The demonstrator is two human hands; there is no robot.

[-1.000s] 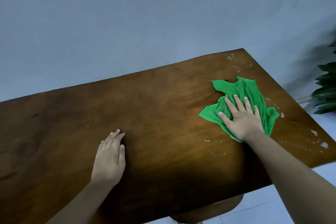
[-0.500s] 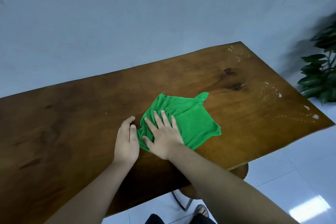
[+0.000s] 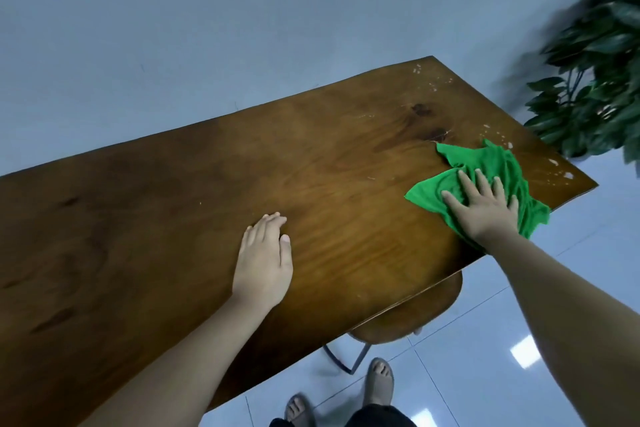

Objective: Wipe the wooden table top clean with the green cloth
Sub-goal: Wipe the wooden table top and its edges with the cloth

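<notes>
The left hand lies palm-down on the bare wooden surface, its fingers straight, close together and holding nothing; this placement probably braces the body while the other arm reaches across. To the right, the right hand presses flat on the green cloth, fingers spread wide over the bunched fabric rather than gripping it, so that a broad patch of cloth is pushed against the wood. The cloth sits at the near right end of the surface, one edge hanging just over the front rim. Pale specks show beyond it toward the far right corner, suggesting that area is not yet wiped. A leafy plant stands past the right end.
</notes>
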